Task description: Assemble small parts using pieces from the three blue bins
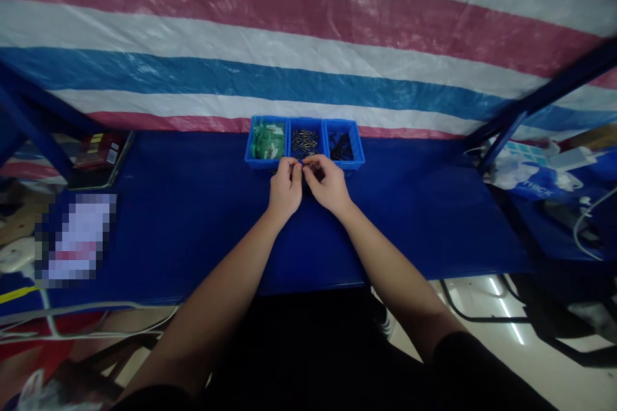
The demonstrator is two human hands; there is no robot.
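Observation:
My left hand (285, 189) and my right hand (328, 185) meet fingertip to fingertip just in front of three small blue bins. Something tiny and dark is pinched between the fingers of both hands; it is too small to identify. The left bin (251, 149) holds green parts, the middle bin (304, 124) holds small metal screws or pins, and the right bin (357, 144) holds small black parts. All three stand in a row on the blue table (183, 218) at its far edge.
A striped red, white and blue tarp (308, 32) hangs behind the table. Blue frame posts (511, 128) rise at both sides. A red box (99, 149) lies at the far left, bags and cables at the right (535, 183).

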